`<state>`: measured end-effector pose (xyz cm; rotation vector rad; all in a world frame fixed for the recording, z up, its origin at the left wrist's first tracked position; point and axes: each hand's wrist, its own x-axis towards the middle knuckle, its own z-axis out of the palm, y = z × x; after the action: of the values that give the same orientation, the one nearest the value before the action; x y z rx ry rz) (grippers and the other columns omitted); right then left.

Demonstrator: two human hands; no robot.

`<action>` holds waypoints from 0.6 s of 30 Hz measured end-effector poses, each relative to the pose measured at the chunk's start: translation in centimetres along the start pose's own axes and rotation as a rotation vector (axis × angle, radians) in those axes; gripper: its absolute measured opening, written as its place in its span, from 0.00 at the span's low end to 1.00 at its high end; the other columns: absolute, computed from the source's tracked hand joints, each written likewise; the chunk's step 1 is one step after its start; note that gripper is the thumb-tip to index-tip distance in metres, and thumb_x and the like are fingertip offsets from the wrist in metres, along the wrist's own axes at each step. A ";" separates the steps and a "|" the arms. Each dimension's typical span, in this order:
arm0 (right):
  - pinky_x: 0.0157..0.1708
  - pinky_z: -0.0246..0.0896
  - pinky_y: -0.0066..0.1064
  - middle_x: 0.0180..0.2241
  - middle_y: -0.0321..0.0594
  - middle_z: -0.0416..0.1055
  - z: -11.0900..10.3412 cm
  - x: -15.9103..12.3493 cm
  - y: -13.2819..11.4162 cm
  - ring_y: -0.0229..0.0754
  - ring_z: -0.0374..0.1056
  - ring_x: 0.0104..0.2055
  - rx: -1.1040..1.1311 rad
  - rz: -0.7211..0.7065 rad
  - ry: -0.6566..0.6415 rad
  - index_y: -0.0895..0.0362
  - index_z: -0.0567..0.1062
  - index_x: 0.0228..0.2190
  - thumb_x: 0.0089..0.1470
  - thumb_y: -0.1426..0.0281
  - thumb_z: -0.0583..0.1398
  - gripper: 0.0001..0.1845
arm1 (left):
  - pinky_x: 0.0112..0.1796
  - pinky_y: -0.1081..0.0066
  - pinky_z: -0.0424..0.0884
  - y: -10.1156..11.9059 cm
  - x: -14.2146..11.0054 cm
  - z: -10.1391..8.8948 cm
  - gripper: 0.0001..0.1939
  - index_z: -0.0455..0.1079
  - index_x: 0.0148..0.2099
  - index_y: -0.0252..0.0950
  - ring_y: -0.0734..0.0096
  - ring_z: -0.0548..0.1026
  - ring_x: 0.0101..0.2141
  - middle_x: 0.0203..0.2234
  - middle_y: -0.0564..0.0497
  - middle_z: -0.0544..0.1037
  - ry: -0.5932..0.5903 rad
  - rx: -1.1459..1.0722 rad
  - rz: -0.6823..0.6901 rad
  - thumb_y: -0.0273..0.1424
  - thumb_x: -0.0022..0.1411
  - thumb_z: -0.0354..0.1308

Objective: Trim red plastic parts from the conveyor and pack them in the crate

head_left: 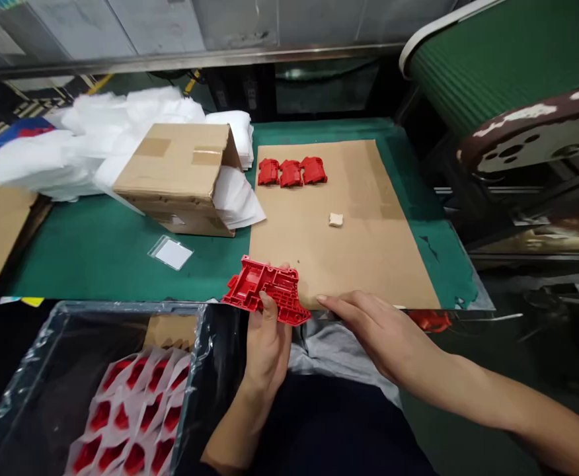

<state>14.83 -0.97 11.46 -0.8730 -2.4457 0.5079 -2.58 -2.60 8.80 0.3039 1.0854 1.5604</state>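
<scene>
A ribbed, bright red plastic part (264,285) is near the middle, and three matching red plastic parts (291,172) sit on a plain tan cardboard sheet (363,225). The teal-green counter (81,264) has dark scuffs at far right. At far left, white foam wrap (96,139) surrounds a tan cardboard box (170,173) with paler tape strips. At near left, a black crate (121,306) holds white sleeves (131,413) showing red inside. At far right are a green ribbed belt (468,66) and a curved maroon panel (532,129) blotched with white.
</scene>
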 end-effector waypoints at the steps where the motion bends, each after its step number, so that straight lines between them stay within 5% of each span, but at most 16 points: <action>1: 0.37 0.66 0.34 0.40 0.44 0.72 0.1 0.0 -0.3 0.42 0.68 0.39 -0.060 -0.020 0.007 0.55 0.56 0.61 0.64 0.78 0.44 0.25 | 0.61 0.61 0.64 0.1 -0.5 0.1 0.34 0.72 0.55 0.45 0.57 0.70 0.59 0.55 0.48 0.76 0.013 0.007 0.022 0.54 0.47 0.67; 4: 0.31 0.60 0.34 0.34 0.44 0.70 0.5 0.4 -1.1 0.43 0.64 0.33 -0.187 -0.107 0.011 0.61 0.62 0.54 0.68 0.66 0.44 0.19 | 0.61 0.62 0.63 0.2 -1.8 0.0 0.34 0.71 0.56 0.45 0.58 0.67 0.61 0.57 0.48 0.74 0.034 0.033 0.055 0.54 0.50 0.64; 7: 0.30 0.54 0.34 0.30 0.43 0.67 0.7 0.9 -1.6 0.42 0.60 0.30 -0.296 -0.147 0.049 0.62 0.69 0.44 0.68 0.55 0.41 0.27 | 0.62 0.62 0.62 0.2 -2.8 -0.1 0.33 0.71 0.56 0.46 0.57 0.66 0.61 0.58 0.49 0.73 0.041 0.053 0.055 0.55 0.50 0.64; 12: 0.29 0.48 0.34 0.23 0.37 0.61 0.6 1.4 -2.3 0.41 0.55 0.27 -0.449 -0.160 0.115 0.56 0.70 0.28 0.69 0.60 0.41 0.26 | 0.59 0.62 0.67 0.0 -3.8 -0.4 0.35 0.70 0.57 0.47 0.56 0.70 0.58 0.56 0.49 0.75 0.031 0.105 0.120 0.56 0.51 0.62; 18: 0.29 0.47 0.35 0.21 0.37 0.59 -0.1 1.4 -2.6 0.42 0.53 0.27 -0.529 -0.182 0.146 0.55 0.71 0.27 0.69 0.59 0.40 0.28 | 0.55 0.70 0.70 0.3 -4.2 -0.5 0.28 0.72 0.55 0.49 0.61 0.75 0.53 0.53 0.52 0.77 -0.075 0.099 0.141 0.53 0.53 0.63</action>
<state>12.68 -1.92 13.27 -0.8341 -2.5227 -0.2758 -1.82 -6.50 10.20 0.5125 1.1039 1.6085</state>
